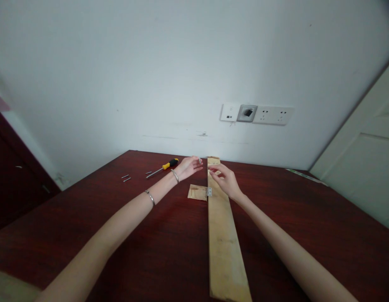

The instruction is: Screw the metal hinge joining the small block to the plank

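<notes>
In the head view, a long wooden plank (224, 235) lies on the dark red counter (87, 218), running from 6 o'clock up toward 12. A small wooden piece (197, 192) sits at its 9 o'clock side, joined by a metal hinge (209, 192). The right hand (225, 178) rests on the plank's far end, fingers loosely spread. The left hand (189, 166) hovers just beside that end, pinching a small screw (199, 160) between its fingertips. A yellow-handled screwdriver (163, 167) lies at its 9 o'clock, with loose screws (126, 178) farther out.
</notes>
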`<state>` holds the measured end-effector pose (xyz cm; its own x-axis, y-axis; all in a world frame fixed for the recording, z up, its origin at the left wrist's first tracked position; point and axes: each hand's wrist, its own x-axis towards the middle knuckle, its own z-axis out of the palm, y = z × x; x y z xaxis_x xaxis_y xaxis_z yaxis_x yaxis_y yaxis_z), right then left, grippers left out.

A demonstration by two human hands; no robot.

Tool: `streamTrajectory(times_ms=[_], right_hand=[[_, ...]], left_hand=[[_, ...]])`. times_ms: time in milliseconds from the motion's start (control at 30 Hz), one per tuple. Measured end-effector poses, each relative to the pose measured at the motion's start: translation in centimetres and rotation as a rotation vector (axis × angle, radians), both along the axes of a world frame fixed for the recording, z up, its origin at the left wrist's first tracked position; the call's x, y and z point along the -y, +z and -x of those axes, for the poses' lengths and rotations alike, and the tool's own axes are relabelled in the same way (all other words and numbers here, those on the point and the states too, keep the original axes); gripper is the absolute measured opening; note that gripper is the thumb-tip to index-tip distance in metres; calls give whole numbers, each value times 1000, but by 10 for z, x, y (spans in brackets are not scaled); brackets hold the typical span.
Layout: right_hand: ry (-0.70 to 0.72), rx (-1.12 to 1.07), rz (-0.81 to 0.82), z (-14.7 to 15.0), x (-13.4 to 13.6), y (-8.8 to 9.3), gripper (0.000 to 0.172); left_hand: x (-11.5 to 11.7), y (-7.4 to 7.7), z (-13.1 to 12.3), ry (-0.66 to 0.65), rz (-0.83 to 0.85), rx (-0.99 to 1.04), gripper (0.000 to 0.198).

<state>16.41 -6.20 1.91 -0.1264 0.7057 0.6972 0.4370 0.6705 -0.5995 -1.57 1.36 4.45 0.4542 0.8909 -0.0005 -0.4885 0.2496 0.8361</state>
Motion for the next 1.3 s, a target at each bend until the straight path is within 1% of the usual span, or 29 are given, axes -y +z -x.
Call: streamTrajectory(times_ms=[67, 133, 267, 333, 433, 567, 733, 833, 933, 1033, 1167, 1300], right_hand=[[-22, -2, -27, 0, -5, 1, 23], [-31, 6, -51, -2, -11, 0, 23], [-30, 28, -61, -5, -18, -1, 21], [-35, 33, -65, -5, -19, 0, 20], [-29, 40, -73, -4, -20, -1, 20], [-13, 34, -79, -4, -21, -2, 18], [-35, -24, -59, -6, -19, -1, 14], [-64, -71, -23, -9, -22, -2, 14], [-68, -98, 50, -12, -29, -8, 21], [-34, -78, 151, -15, -33, -20, 26], [4, -27, 247, -20, -31, -37, 24], [40, 29, 299, -24, -28, -46, 24]], left_hand=[[2, -5, -12, -27, 79, 67, 18], [6, -11, -21, -64, 119, 110, 20], [13, -23, -35, -120, 152, 160, 24], [15, -28, -38, -135, 155, 171, 22], [15, -34, -40, -148, 162, 166, 18], [14, -40, -41, -162, 191, 173, 23], [14, -42, -40, -210, 205, 144, 13], [12, -42, -35, -231, 190, 61, 12], [4, -42, -25, -180, 147, -42, 16], [-8, -44, -10, -73, 161, -99, 19], [-25, -50, 8, 56, 249, -52, 21], [-36, -56, 20, 102, 286, -57, 15]])
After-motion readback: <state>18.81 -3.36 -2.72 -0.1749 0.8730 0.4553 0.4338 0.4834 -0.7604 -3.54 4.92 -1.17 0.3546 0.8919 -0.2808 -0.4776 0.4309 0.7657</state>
